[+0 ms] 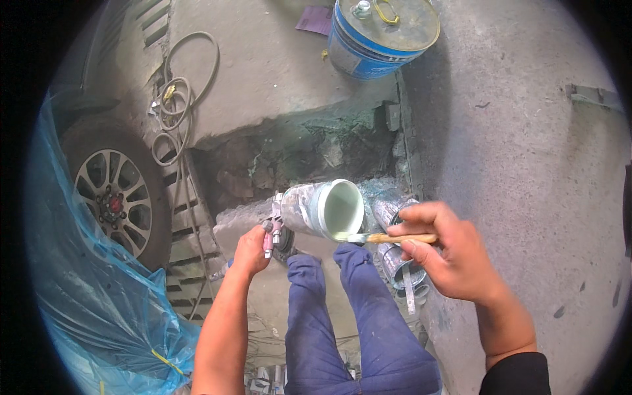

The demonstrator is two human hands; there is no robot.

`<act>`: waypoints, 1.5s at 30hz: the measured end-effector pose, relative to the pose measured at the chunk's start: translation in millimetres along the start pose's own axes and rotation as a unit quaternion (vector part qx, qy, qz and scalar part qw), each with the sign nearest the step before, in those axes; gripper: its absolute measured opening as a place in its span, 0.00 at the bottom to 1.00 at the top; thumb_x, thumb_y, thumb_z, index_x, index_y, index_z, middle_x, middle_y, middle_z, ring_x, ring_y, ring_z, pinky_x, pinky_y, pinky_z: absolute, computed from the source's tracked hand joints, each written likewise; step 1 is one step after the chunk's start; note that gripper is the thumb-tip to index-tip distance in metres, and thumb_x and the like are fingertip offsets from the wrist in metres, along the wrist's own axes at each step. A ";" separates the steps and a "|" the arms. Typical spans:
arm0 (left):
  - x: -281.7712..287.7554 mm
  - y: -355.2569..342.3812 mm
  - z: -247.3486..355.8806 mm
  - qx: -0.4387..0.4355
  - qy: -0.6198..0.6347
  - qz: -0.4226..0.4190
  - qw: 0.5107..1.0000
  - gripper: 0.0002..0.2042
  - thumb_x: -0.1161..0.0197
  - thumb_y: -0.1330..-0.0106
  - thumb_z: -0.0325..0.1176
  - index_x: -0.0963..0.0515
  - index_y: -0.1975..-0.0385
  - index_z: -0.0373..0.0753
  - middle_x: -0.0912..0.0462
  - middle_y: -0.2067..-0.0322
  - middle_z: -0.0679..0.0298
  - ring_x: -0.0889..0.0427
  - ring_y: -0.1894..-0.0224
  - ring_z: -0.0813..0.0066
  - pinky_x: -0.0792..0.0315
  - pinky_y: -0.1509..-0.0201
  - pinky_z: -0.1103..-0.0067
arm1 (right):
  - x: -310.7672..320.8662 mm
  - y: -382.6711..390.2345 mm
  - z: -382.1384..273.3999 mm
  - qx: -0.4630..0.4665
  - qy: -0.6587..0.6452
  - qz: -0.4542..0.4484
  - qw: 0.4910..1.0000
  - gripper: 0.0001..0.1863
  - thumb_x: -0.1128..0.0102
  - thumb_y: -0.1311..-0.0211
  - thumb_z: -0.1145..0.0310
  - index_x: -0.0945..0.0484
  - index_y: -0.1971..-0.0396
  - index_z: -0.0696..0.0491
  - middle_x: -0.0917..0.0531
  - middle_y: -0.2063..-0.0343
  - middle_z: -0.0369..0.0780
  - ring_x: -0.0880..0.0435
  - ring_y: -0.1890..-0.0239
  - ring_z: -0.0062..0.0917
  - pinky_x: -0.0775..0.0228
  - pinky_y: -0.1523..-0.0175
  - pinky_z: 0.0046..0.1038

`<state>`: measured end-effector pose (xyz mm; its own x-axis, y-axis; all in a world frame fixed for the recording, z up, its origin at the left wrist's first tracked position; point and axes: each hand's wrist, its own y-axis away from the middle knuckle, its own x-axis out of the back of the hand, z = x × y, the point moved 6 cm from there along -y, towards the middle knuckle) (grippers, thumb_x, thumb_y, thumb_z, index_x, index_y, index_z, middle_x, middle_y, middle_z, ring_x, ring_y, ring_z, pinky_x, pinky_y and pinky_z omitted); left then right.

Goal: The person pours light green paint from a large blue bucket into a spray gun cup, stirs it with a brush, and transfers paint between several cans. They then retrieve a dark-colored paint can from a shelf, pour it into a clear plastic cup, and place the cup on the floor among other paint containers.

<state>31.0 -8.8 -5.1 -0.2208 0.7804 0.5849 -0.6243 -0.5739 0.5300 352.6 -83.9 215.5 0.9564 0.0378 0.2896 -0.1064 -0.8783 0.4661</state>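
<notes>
My left hand (251,250) is closed round the pink handle of a spray gun (273,227). From the gun a pale, paint-smeared cup (307,205) lies tilted on its side, its open mouth facing right and its inside coated whitish green. Between the thumb and fingers of my right hand (449,253) is a paintbrush (401,237) with a wooden handle. The brush's pale tip touches or lies just at the cup's lower rim. Close below my right fingers stand paint-stained metal cans (390,266), with a flat whitish stick (409,289) leaning out of one.
A blue and white drum (368,49) stands at the top. Beyond the cup lies a rough, broken pit (296,155) in the floor. To the left are a coiled hose (186,99), a car wheel (113,197) and blue plastic sheeting (99,316). My legs (388,329) are below.
</notes>
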 end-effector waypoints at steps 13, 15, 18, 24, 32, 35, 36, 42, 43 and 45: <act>4.6 -2.6 7.2 0.036 -0.017 -0.077 0.996 0.10 0.46 0.42 0.26 0.26 0.61 0.37 0.20 0.65 0.47 0.23 0.57 0.42 0.29 0.54 0.59 | 18.5 -27.5 3.8 0.074 0.094 0.023 0.993 0.15 0.43 0.39 0.80 0.30 0.52 0.58 0.15 0.59 0.46 0.14 0.53 0.34 0.22 0.49 0.30; 4.3 -5.1 9.0 0.029 -0.022 -0.083 0.996 0.09 0.46 0.42 0.27 0.26 0.61 0.37 0.20 0.65 0.47 0.23 0.58 0.42 0.29 0.54 0.59 | 13.5 -40.3 -11.2 0.095 0.058 0.026 0.993 0.16 0.42 0.40 0.80 0.30 0.52 0.58 0.15 0.59 0.46 0.15 0.52 0.34 0.22 0.49 0.30; 3.0 -2.8 6.1 0.018 -0.016 -0.080 0.996 0.09 0.46 0.42 0.27 0.26 0.62 0.36 0.21 0.65 0.48 0.23 0.58 0.43 0.29 0.54 0.59 | 2.3 -25.9 -14.2 0.149 0.101 -0.070 0.981 0.15 0.40 0.42 0.81 0.26 0.54 0.58 0.16 0.61 0.45 0.14 0.57 0.36 0.22 0.53 0.30; 4.0 -3.9 6.1 0.015 -0.022 -0.087 0.996 0.09 0.45 0.43 0.27 0.27 0.62 0.36 0.21 0.65 0.47 0.23 0.58 0.43 0.29 0.55 0.59 | 12.9 -40.4 -25.6 0.287 0.186 -0.018 0.939 0.16 0.39 0.44 0.82 0.23 0.54 0.57 0.18 0.68 0.42 0.19 0.69 0.35 0.28 0.65 0.34; 8.9 0.2 -0.3 0.012 -0.034 -0.034 0.999 0.11 0.45 0.44 0.26 0.26 0.60 0.37 0.21 0.66 0.47 0.23 0.58 0.43 0.29 0.55 0.59 | 9.0 -9.7 -13.6 0.242 0.189 -0.020 0.951 0.16 0.37 0.44 0.80 0.22 0.54 0.55 0.15 0.63 0.41 0.16 0.66 0.32 0.23 0.61 0.30; 7.2 -0.4 -1.9 0.017 -0.025 -0.023 0.999 0.11 0.45 0.43 0.27 0.26 0.60 0.38 0.21 0.65 0.47 0.23 0.59 0.43 0.29 0.55 0.59 | 15.8 -30.9 -13.7 0.260 0.215 0.041 0.940 0.15 0.38 0.43 0.80 0.22 0.55 0.56 0.15 0.62 0.43 0.14 0.65 0.31 0.22 0.61 0.29; 7.7 -0.4 -2.6 0.024 -0.024 -0.019 0.999 0.10 0.45 0.42 0.27 0.26 0.60 0.38 0.21 0.65 0.47 0.23 0.59 0.43 0.29 0.55 0.59 | 18.3 -31.2 -1.5 0.227 0.228 0.026 0.946 0.15 0.38 0.43 0.81 0.22 0.55 0.56 0.15 0.63 0.44 0.14 0.65 0.30 0.22 0.61 0.28; 11.5 0.1 -4.5 0.027 -0.043 -0.010 0.999 0.11 0.46 0.42 0.26 0.26 0.59 0.39 0.21 0.65 0.48 0.23 0.59 0.43 0.29 0.55 0.59 | 1.5 -6.0 6.4 0.163 0.105 0.012 0.981 0.11 0.40 0.40 0.82 0.25 0.57 0.60 0.15 0.63 0.44 0.13 0.65 0.26 0.20 0.59 0.25; 10.3 1.1 -5.0 0.021 -0.042 -0.007 0.999 0.12 0.46 0.43 0.25 0.26 0.59 0.39 0.21 0.65 0.48 0.23 0.59 0.43 0.29 0.56 0.60 | 8.2 -19.1 3.9 0.184 0.125 0.031 0.975 0.11 0.40 0.40 0.81 0.25 0.57 0.60 0.15 0.63 0.44 0.13 0.66 0.26 0.20 0.60 0.25; 7.7 -0.1 -3.1 0.008 -0.035 0.001 0.999 0.12 0.45 0.44 0.24 0.26 0.59 0.39 0.21 0.65 0.48 0.23 0.59 0.43 0.29 0.56 0.60 | 21.6 -37.9 2.4 0.219 0.169 0.072 0.958 0.11 0.40 0.39 0.81 0.26 0.57 0.60 0.15 0.63 0.44 0.13 0.66 0.26 0.20 0.60 0.25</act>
<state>27.0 -2.1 -2.6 -0.1690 0.7607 0.6267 -0.6114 -0.5796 0.5387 377.9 -51.0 202.1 0.7901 -0.0108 0.6129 -0.0344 -0.9991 0.0266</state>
